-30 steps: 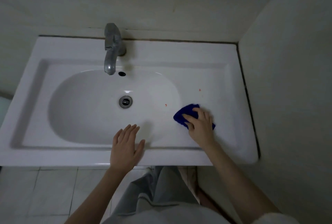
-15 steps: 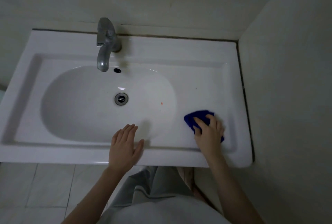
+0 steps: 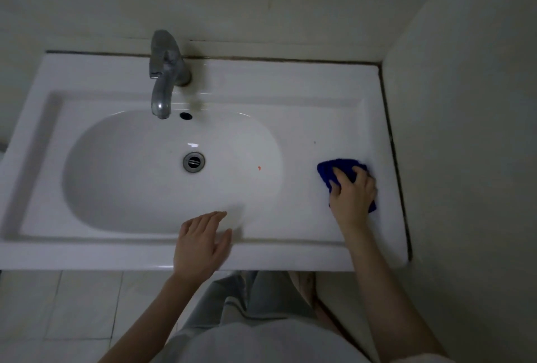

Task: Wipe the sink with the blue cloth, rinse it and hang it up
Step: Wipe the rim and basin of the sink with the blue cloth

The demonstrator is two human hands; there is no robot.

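A home bathroom: a white ceramic sink (image 3: 319, 95) with metal tap (image 3: 164, 71), plain walls, tiled floor (image 3: 72, 304).

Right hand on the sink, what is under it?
A blue cloth lies under the right hand, on the flat sink ledge beside the basin. Its far edge and a near corner show; the rest, and the ledge beneath, are covered.

You find nothing legible here: the sink (image 3: 261, 77) and the tap (image 3: 163, 71) show you no lettering, brand or number.
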